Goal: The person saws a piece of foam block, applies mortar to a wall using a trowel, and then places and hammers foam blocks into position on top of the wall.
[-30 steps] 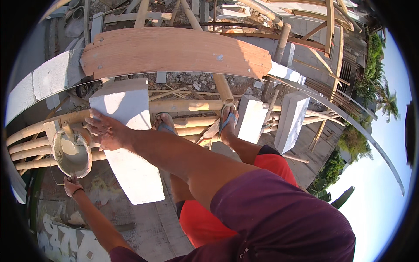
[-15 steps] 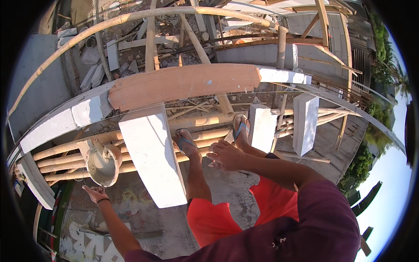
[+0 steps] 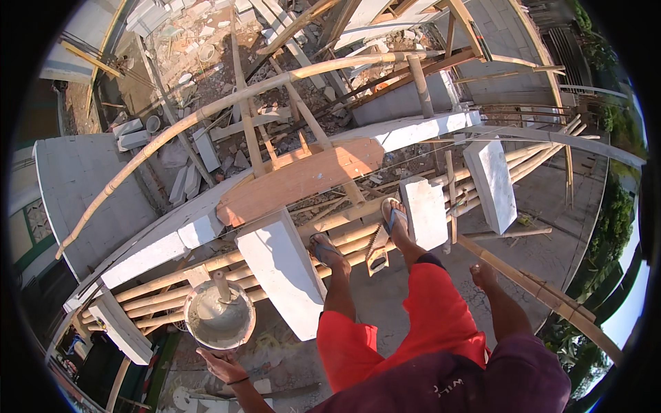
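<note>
My left hand [image 3: 223, 366] hangs just below a round bucket [image 3: 250, 323] of grey mortar, fingers stretched out and apart, holding nothing. A handle [image 3: 222, 283] sticks up out of the mortar. My right hand [image 3: 484, 275] is out to the right of my knee, its fingers curled in with nothing visible in them. Between my sandalled feet a hand saw [image 3: 376, 259] leans on the bamboo poles [image 3: 348, 246] I stand on. White blocks [image 3: 284, 272] rest across those poles on both sides of my feet.
A brown board [image 3: 303, 179] lies against the curved row of white blocks [image 3: 148, 260] ahead, with a thin string along it. A long bamboo rail [image 3: 186, 138] arches beyond. Rubble and timber lie far below. A wooden beam [image 3: 530, 289] slopes at the right.
My right hand has swung from in front of my feet out to the right, uncovering the saw. The view has tilted and shifted; my left hand stays by the bucket.
</note>
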`<state>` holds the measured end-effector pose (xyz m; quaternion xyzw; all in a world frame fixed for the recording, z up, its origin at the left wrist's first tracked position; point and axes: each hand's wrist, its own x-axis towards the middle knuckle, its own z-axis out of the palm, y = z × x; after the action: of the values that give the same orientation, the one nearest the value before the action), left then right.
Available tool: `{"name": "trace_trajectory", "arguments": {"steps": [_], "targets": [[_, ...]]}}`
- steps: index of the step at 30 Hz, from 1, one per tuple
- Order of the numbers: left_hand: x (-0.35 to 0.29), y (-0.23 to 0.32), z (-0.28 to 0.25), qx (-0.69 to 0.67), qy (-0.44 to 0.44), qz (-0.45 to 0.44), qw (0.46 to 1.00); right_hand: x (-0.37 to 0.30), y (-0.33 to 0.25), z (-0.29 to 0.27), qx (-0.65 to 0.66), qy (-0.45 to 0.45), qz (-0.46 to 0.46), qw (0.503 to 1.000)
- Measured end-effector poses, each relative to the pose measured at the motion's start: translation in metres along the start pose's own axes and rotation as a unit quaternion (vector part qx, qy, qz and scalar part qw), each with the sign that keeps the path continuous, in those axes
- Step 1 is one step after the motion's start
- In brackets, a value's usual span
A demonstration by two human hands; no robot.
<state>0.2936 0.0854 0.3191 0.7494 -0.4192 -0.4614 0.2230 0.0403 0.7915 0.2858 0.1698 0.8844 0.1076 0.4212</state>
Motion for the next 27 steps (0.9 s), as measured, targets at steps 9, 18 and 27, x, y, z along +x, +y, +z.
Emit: {"name": "trace_trajectory", "arguments": {"steps": [9, 18, 27], "targets": [[-0.156, 0.015, 0.028, 0.219, -0.319, 0.125, 0.914, -0.020, -0.076, 0.000, 0.238, 0.109, -0.110, 0.959], [-0.309, -0.043, 0.171, 0.277, -0.627, 0.153, 0.712, 0.003, -0.107, -0.034, 0.489, 0.005, -0.134, 0.862], [-0.463, -0.181, 0.318, 0.362, -0.750, 0.229, 0.504, 0.115, 0.029, 0.044, 0.568, -0.004, 0.060, 0.821]]}}
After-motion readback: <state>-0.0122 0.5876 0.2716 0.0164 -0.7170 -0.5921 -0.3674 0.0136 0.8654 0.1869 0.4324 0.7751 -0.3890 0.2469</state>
